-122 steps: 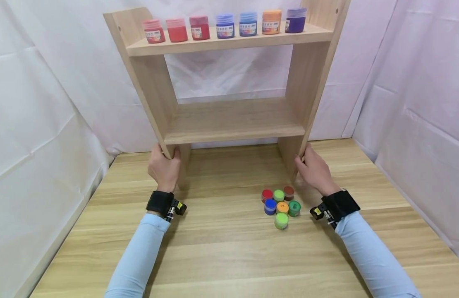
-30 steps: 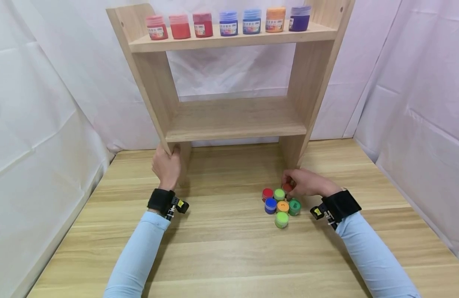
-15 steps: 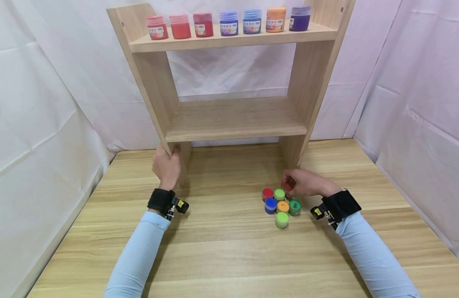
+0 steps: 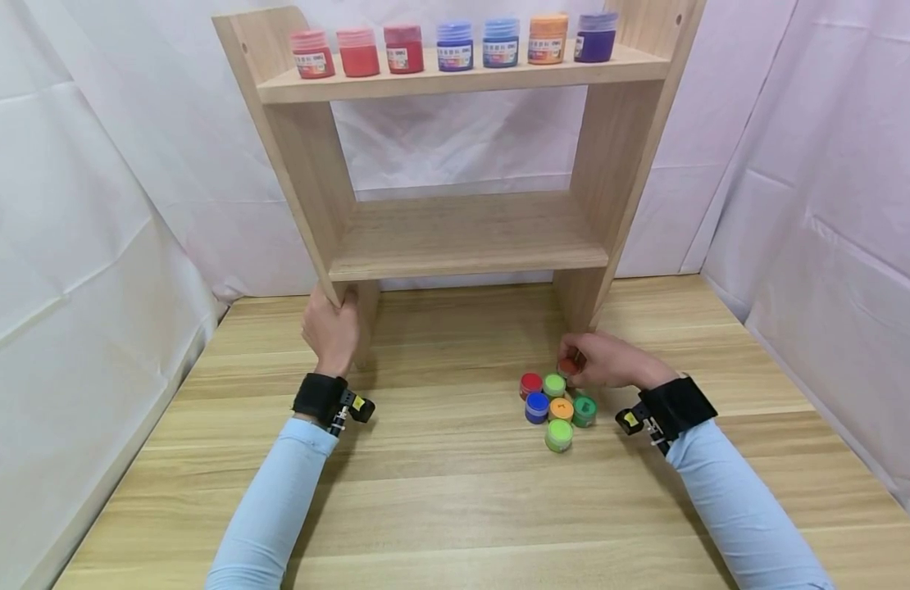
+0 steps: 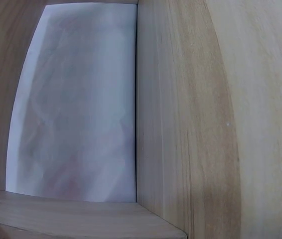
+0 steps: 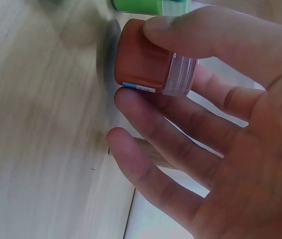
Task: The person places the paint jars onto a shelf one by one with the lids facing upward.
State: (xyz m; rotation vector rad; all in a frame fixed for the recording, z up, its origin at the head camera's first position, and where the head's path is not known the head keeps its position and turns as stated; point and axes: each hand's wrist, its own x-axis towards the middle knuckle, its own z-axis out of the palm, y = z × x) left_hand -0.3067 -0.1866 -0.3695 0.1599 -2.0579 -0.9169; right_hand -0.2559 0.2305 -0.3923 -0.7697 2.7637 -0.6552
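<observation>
My right hand (image 4: 606, 360) pinches a small reddish-brown paint jar (image 6: 143, 55) between thumb and fingers. In the right wrist view its base sits just off the table or on it; I cannot tell which. Beside it stand other paint jars: red (image 4: 530, 385), light green (image 4: 554, 385), blue (image 4: 537, 407), orange (image 4: 561, 410), dark green (image 4: 584, 411) and another light green jar in front (image 4: 559, 435). At the shelf's lower left, my left hand (image 4: 331, 330) grips the side panel of the wooden shelf (image 4: 462, 233); its fingers behind the panel are mostly hidden.
Larger paint jars (image 4: 455, 47) line the upper board in a row. White cloth (image 4: 831, 205) hangs at the back and both sides of the wooden table (image 4: 455, 508). The shelf's right panel (image 4: 584, 295) stands just behind my right hand.
My right hand has let go of the shelf's right panel, come inward and taken hold of the reddish-brown jar, which has shifted very slightly away from the others. My left hand keeps its grip.
</observation>
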